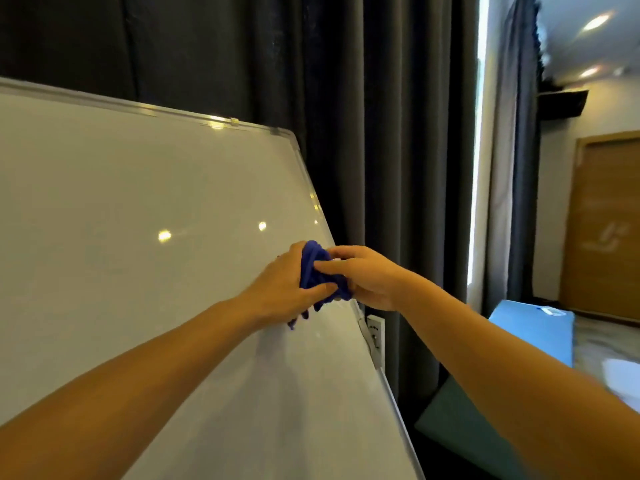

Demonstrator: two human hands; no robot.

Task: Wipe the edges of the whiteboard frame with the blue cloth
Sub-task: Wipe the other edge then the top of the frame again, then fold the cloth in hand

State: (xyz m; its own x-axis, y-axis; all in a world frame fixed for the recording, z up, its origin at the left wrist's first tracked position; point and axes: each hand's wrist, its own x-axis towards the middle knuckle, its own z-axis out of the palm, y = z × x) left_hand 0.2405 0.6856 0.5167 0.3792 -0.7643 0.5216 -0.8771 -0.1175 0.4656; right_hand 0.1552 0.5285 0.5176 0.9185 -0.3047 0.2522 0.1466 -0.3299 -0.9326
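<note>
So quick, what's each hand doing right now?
Left hand: fingers closed on the blue cloth, at the whiteboard's right frame edge.
Right hand: also gripping the blue cloth.

The blue cloth is bunched into a crumpled wad against the right edge of the whiteboard frame, a loose corner dangling below it. The frame is thin silvery metal around a glossy white board, which looks tilted, its top right corner rounded
</note>
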